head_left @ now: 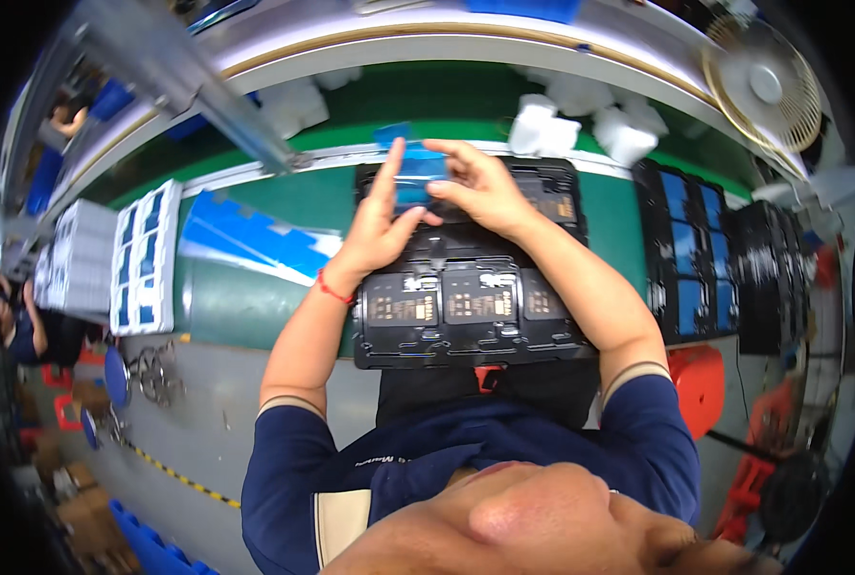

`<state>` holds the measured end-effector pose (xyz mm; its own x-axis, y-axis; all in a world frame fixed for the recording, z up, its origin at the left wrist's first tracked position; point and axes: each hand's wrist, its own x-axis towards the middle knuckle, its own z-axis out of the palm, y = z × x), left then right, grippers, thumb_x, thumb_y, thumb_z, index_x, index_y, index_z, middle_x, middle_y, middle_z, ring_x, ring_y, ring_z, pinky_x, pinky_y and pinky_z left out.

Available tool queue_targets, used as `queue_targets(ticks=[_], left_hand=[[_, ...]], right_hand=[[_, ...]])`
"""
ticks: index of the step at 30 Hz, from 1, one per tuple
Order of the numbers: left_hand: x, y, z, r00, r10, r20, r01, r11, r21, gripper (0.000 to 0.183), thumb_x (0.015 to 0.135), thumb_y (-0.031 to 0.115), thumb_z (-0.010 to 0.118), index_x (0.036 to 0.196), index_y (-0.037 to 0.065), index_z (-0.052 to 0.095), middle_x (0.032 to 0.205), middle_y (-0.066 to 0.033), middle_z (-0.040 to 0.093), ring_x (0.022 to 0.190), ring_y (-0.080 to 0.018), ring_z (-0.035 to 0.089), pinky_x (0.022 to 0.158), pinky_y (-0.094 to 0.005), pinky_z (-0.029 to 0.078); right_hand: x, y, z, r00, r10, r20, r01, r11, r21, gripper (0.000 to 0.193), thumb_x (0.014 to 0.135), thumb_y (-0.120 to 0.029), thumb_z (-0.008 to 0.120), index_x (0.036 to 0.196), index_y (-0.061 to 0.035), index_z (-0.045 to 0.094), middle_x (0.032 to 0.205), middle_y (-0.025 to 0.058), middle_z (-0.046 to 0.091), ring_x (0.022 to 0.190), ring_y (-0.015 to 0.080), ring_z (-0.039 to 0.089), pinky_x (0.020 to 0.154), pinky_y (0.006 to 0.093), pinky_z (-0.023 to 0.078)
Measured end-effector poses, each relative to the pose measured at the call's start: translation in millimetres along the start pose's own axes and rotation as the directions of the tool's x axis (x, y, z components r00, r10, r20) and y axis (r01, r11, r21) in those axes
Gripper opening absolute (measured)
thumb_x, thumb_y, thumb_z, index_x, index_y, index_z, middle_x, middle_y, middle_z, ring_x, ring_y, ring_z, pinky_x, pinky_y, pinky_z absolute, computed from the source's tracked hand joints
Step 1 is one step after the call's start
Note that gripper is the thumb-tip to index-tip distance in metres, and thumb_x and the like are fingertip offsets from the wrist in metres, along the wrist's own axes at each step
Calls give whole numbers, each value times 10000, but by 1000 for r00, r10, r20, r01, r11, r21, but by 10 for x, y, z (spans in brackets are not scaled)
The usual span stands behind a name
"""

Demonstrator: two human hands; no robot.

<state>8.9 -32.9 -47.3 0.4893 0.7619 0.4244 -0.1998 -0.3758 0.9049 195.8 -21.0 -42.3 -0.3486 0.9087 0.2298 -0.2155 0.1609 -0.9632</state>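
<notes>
Above the far side of a black moulded tray point(475, 353), both my hands hold a thin, glossy blue rectangular piece point(418, 172). My left hand point(378, 225) grips its left and lower edge with the fingers and thumb. From the other side, my right hand point(485, 195) pinches its right edge, thumb in front and fingers curled. A smaller blue flap point(392, 134) sticks up at the top of the piece. Flat dark rectangular packs with printed labels, such as this one point(394, 305), sit in the tray's pockets. My hands and forearms hide part of the far row.
Blue film sheets point(245, 235) lie on the green bench to the left. Beyond them stand white trays point(169, 259) holding blue pieces. Black trays point(653, 259) with blue-faced pieces are stacked at right. White foam-like wrapping point(543, 129) and a metal post point(188, 86) stand along the back.
</notes>
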Motion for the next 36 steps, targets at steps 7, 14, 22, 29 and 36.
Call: queue_targets(ticks=[7,14,22,29,36], left_hand=[[4,41,-39,995,-93,23,95,989,-114,879,855,-95,525,1500,119,-33,1398,-157,386,1143,-201,528,965,-334,444],[-40,-137,-94,985,-81,-155,62,991,-120,666,853,-51,559,1445,-2,258,1354,-131,468,1101,-142,550,927,-272,459],[-72,107,-51,993,107,-59,-73,908,414,658,823,-13,588,1425,85,344,1062,-217,636,929,-316,658,830,-376,501],[-77,-221,-70,989,61,-134,-47,994,103,352,905,88,580,1240,12,506,838,-49,642,741,-72,528,693,-284,465],[-73,-119,-134,991,-21,-130,76,898,433,396,884,253,652,601,-6,555,492,-51,451,498,-62,398,452,-297,341]], right_hand=[[-25,-92,-34,996,83,21,-82,997,-13,385,817,32,645,1181,-2,526,1017,64,618,928,120,597,827,264,480],[-28,-176,111,990,-130,56,142,891,-432,549,771,-6,685,1279,-16,477,1136,78,589,982,143,580,864,307,460],[-54,-88,-79,957,-285,62,239,644,-727,193,783,-62,709,948,10,641,921,84,604,813,155,557,723,260,433],[-54,-153,85,984,-175,15,159,849,-504,94,823,-31,678,899,13,645,856,44,608,794,119,559,747,244,439],[-13,-67,-114,970,-244,9,230,901,-366,93,862,-22,644,952,-4,625,962,49,616,861,89,554,793,233,438]])
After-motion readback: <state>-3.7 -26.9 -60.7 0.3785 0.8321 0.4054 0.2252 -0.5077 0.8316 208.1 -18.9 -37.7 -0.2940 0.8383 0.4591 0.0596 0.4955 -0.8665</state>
